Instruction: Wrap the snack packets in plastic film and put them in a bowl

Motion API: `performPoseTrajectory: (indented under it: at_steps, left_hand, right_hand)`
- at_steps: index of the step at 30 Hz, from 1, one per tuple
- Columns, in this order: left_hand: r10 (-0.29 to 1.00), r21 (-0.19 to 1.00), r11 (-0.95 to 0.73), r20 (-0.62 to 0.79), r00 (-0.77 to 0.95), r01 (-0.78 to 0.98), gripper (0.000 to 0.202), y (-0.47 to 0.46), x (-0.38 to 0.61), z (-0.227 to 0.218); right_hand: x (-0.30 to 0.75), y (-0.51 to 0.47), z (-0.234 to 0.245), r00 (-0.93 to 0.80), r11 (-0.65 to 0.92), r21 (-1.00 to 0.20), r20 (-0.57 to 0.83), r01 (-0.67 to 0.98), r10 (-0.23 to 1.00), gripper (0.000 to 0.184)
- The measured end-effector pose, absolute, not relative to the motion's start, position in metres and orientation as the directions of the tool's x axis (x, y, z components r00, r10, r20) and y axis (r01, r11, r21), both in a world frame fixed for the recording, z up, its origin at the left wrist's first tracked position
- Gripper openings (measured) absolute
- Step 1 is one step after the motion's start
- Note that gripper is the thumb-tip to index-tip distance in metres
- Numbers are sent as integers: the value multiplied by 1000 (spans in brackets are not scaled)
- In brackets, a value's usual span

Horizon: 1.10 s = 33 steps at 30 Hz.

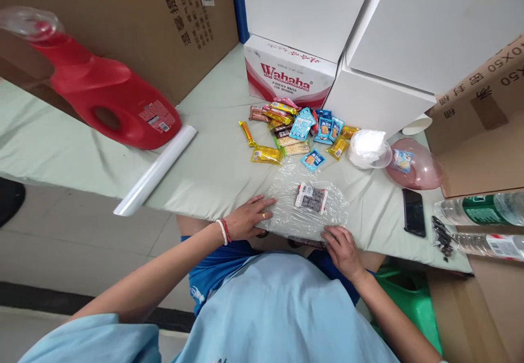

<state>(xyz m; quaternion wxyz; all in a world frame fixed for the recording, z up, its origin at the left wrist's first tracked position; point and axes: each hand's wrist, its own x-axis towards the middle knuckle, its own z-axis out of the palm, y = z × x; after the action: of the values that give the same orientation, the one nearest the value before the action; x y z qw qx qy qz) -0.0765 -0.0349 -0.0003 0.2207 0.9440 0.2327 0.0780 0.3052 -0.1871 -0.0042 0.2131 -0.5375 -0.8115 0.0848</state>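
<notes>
A thin clear sheet of plastic film (282, 188) lies wrinkled at the table's front edge, with a small snack packet (311, 197) with dark contents on its middle. My left hand (249, 218) rests on the film's left side, fingers stretched and apart. At the front right corner of the film, my right hand (341, 247) has bent fingers closed on its edge; the thumb is partly hidden. Beyond the film is a pile of wrapped snacks, with yellow packets (267, 155) and blue packets (313, 160) nearest to it.
A white roll (155, 169) and a large red jug (110, 98) stand at left. On the right are a plastic bowl with white contents (369, 149), a pink bowl (421, 166), a phone (414, 213) and water bottles (483, 209). A Wahaha carton (289, 73) stands behind.
</notes>
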Motion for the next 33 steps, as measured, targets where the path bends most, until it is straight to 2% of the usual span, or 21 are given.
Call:
performPoseTrajectory:
  at_steps: [4, 7, 12, 15, 19, 23, 26, 29, 31, 33]
  left_hand:
    - [496, 581, -712, 19, 868, 395, 17, -30, -70, 11]
    - [548, 712, -596, 21, 836, 372, 23, -16, -63, 23]
    - [727, 839, -355, -30, 686, 413, 30, 25, -43, 42]
    - [818, 812, -289, -65, 572, 506, 26, 50, -25, 41]
    - [882, 717, -292, -53, 468, 633, 14, 68, -4, 29]
    - [929, 663, -297, 36, 368, 687, 23, 60, -6, 28]
    - [938, 550, -333, 277, 208, 766, 26, 35, -22, 42]
    - [840, 426, -348, 536, 77, 835, 24, -3, -31, 61]
    - [791, 367, -439, 591, 159, 820, 23, -29, -22, 71]
    - [739, 301, -615, 541, 401, 728, 27, -46, 0, 76]
  right_hand:
    - [312, -166, 19, -330, 367, -597, 177, 713, 927, 24]
    - [323, -149, 39, -246, 226, -728, 81, 648, 966, 26]
    - [338, -113, 60, -29, -31, -822, -58, 568, 998, 37]
    - [344, -90, 54, 79, -154, -846, -133, 511, 988, 48]
    - [346, -68, 33, 144, -222, -807, -171, 547, 975, 51]
    - [349, -67, 23, 196, -230, -621, -125, 749, 973, 35]
    - [357, -68, 31, 217, -186, -512, 0, 838, 976, 34]
    - [364, -52, 45, 171, -82, -466, 151, 881, 974, 32]
    - [362, -31, 50, 82, 15, -426, 207, 904, 975, 32]
    - [351, -4, 49, -30, 108, -387, 202, 916, 979, 34]
